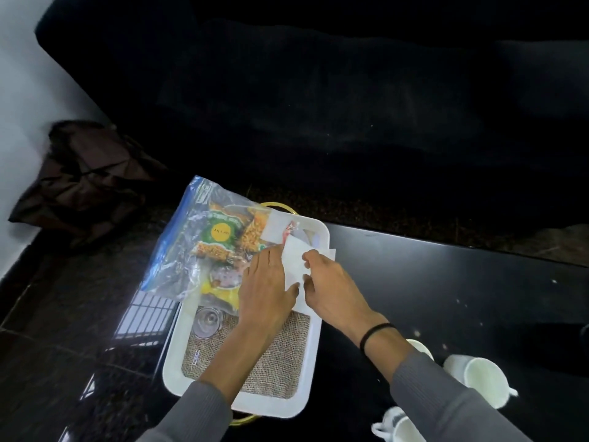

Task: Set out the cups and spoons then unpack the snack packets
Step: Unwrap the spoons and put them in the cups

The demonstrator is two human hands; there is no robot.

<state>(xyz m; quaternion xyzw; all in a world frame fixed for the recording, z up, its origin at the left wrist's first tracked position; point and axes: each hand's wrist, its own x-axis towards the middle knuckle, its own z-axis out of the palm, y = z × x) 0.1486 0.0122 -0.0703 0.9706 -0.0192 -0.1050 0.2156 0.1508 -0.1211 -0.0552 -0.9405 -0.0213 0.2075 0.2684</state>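
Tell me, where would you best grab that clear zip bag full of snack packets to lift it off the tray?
Probably by the blue zip edge of the clear bag, coming from the left. That edge overhangs the white tray and is flat and free, while both hands, left hand and right hand, crowd the other end with white paper.

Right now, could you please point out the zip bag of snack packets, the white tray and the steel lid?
zip bag (191, 237): head view, clear plastic front.
white tray (314, 355): head view, bare right rim.
steel lid (206, 321): head view, shiny centre.
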